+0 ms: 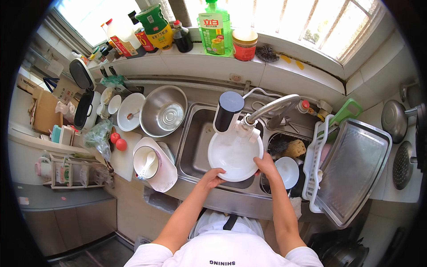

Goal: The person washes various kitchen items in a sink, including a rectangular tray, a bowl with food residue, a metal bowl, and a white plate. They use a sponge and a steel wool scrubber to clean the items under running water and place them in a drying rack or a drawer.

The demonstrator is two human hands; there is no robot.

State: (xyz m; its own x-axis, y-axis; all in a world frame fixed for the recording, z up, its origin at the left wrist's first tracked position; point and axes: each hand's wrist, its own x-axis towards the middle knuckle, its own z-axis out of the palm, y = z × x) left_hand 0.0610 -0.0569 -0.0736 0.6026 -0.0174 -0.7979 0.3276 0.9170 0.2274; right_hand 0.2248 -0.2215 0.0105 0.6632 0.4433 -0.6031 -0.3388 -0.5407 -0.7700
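My left hand (214,178) grips the near left rim of a round white plate (233,160). On its right rim, my right hand (265,164) holds the same plate. The plate is over the left basin of a stainless steel sink (196,150), under a faucet (273,101) fitted with a white and black device (228,111). That device hides part of the plate's far side. A white bowl (287,173) sits in the right basin beside my right hand, near a brown sponge (293,148).
Left of the sink are a steel basin (163,111), a white plate (130,111), a pot with a white spoon (145,163) and tomatoes (121,144) on a cutting board (125,163). At right, a metal tray (353,172) leans by a white rack (317,167). Bottles (155,28) line the sill.
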